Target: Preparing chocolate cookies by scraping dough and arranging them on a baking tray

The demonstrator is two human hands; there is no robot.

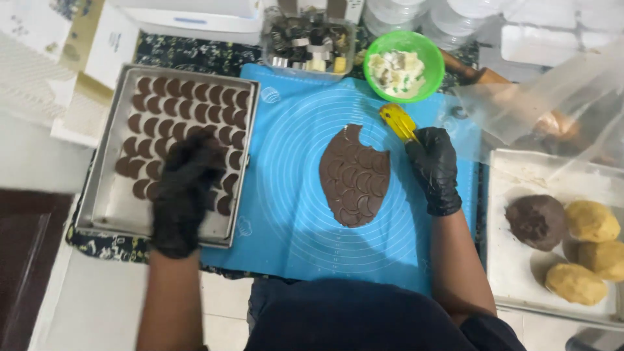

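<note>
Nearest, right: a white tray (520, 286) with one dark dough ball (537, 221) and three yellow ones. Centre: rolled brown dough (354, 175), scored with crescents, on a blue mat (292, 214). Right hand (434, 166), black-gloved, closed around a yellow cutter (398, 121). Left hand (185, 185), blurred over the metal tray (104, 201) of brown crescents; grip unclear. Beyond: green bowl (403, 45), clear box (309, 42) of cutters, white cartons.

Bright even overhead light, soft shadows, left hand (184, 188) motion-blurred, top corners washed out, perhaps slightly soft overall
</note>
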